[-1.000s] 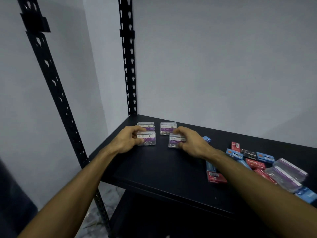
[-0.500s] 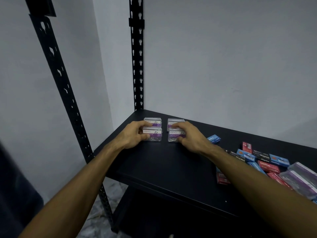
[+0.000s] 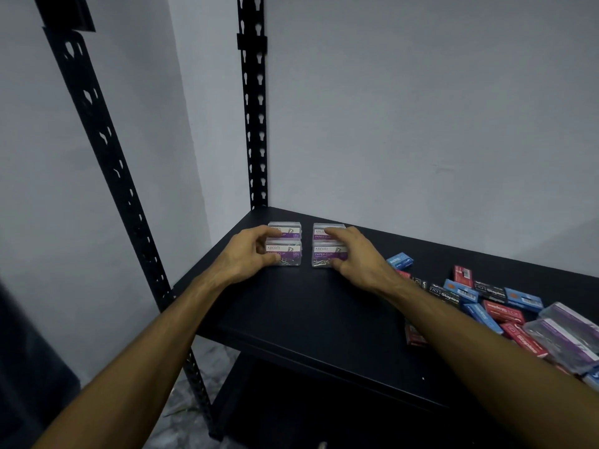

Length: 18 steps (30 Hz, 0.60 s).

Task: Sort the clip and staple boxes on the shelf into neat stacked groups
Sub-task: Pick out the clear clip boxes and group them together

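Four small clear paper clip boxes with purple labels sit in a two-by-two block at the back left of the black shelf. My left hand clasps the left pair: its thumb is against the front left box and its fingers reach the back left box. On the other pair my right hand has its fingers on the back right box and its thumb at the front right box. Both hands hide the outer sides of the boxes.
A loose pile lies on the shelf's right side: a blue staple box, red staple boxes, black staple boxes and larger clear clip boxes. Black slotted uprights stand at the back corner and front left. Walls close in behind and left.
The front right box, which lay skewed and apart, has been drawn into line with the others. Both hands closed in around the block, and the view shifted slightly.
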Each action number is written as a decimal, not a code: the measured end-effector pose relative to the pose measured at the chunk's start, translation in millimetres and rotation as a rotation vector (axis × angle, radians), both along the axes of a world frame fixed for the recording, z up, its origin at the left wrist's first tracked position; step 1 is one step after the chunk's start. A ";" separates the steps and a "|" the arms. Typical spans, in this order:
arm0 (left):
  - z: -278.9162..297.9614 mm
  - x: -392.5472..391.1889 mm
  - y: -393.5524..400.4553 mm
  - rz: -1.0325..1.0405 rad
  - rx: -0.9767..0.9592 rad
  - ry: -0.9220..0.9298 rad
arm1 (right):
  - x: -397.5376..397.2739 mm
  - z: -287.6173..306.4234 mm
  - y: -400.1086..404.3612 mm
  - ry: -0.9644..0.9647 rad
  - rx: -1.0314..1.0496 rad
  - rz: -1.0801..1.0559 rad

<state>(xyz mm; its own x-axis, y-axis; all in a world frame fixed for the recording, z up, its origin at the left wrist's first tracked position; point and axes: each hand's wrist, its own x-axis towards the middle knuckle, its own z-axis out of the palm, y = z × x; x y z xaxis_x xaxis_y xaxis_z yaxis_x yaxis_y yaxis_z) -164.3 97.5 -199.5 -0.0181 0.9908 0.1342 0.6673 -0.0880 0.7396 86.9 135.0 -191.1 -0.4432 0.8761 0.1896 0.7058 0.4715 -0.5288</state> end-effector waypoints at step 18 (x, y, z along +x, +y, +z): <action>57.8 72.3 -24.1 0.020 0.366 0.073 | 83.2 31.0 -47.8 0.058 0.106 -0.135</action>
<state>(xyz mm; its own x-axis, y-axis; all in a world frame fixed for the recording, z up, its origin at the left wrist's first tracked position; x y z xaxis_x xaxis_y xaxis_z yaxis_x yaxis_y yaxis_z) -92.0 73.4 -141.7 -0.0141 0.8766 0.4809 0.7211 -0.3243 0.6122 170.1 87.3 -160.0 -0.3083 0.9008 0.3058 0.7360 0.4296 -0.5232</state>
